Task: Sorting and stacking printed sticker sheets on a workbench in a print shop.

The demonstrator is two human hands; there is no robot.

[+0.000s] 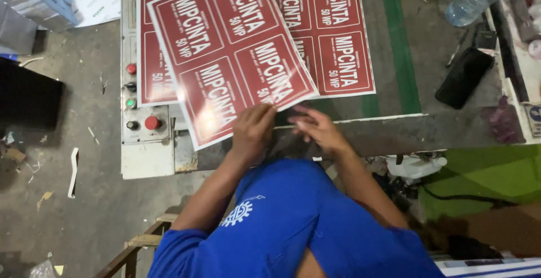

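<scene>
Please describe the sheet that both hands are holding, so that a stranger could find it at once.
On the grey machine table lie dark red printed sheets. The tilted top sheet is gripped at its near corner by the left hand and right hand; it alone lies askew over the others.

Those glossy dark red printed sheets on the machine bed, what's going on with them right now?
A person in a blue shirt is handling a glossy dark red printed sheet with white lettering, tilted on top of a stack of similar red sheets. The left hand grips its near edge, and the right hand touches the same edge just beside it. The stack lies on a worn metal machine table, with a grey control panel of red, green and black buttons to the left.
</scene>
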